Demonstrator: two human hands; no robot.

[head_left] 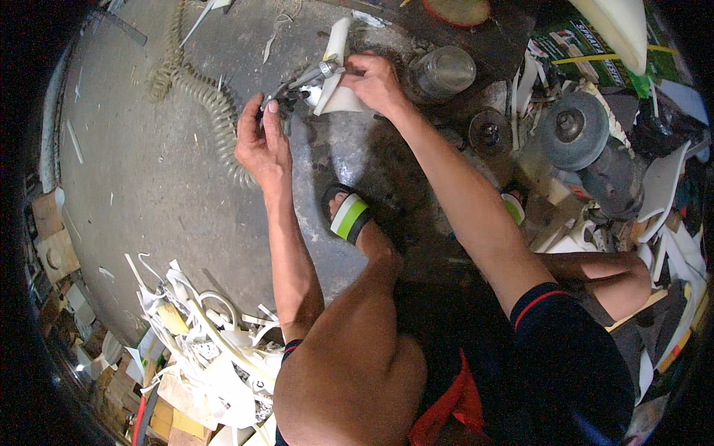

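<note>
My left hand [264,141] is closed around the dark end of a silver metal hand tool [305,77]. The tool slants up to the right, and a round collar near its far end lies against a white curved piece [346,99]. I cannot make out the tool's exact kind. My right hand [373,82] has its fingers bent round the right side of the white piece, which hides the fingertips. A pale strip of the same white material [338,39] stands up beyond the tool.
A coiled air hose [204,104] lies on the concrete floor to the left. A grey metal cylinder [445,71] stands right of my right hand. Farther right is a machine with a round disc [574,131]. White offcuts [216,372] heap up at lower left.
</note>
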